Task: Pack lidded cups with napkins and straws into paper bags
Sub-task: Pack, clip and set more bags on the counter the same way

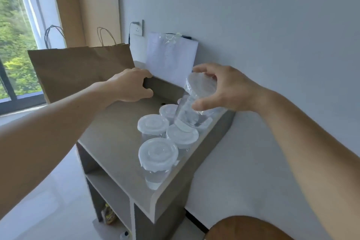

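A clear plastic cup with a white lid (196, 95) is lifted and tilted above the others, and my right hand (226, 89) grips it round the lid end. Several more lidded cups (157, 154) stand in a cluster on the grey cabinet top (116, 132). A brown paper bag (78, 70) with twine handles stands at the far left of the cabinet. My left hand (130, 85) holds the bag's near right edge, fingers curled round it. A white pack wrapped in plastic (171, 56) leans against the wall behind the cups.
The cabinet stands against a grey wall with a socket (138, 28). Open shelves lie below its top, with small items at the bottom. A window is at the left. A brown rounded seat edge (247, 228) shows at the bottom right.
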Demonstrator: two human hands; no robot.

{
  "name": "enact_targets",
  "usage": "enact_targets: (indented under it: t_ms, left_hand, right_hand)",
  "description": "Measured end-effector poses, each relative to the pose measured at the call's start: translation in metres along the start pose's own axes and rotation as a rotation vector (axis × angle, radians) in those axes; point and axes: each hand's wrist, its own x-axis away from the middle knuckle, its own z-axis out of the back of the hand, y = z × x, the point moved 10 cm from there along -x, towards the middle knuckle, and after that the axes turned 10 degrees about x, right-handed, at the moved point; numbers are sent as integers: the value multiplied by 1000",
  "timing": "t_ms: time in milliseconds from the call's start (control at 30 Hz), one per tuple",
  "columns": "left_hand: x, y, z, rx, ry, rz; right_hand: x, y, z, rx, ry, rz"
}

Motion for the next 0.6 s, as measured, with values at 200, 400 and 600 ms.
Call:
enact_targets:
  t_ms: [200, 400, 600]
  left_hand:
    - [6, 156, -74, 4, -116, -218]
    - [61, 291, -200, 55, -325, -353]
    - [157, 355, -362, 120, -669, -385]
  right_hand:
    - [121, 107, 31, 93, 23, -272]
    - [253, 201, 0, 116, -52, -511]
    - [368, 264, -56, 69, -142, -692]
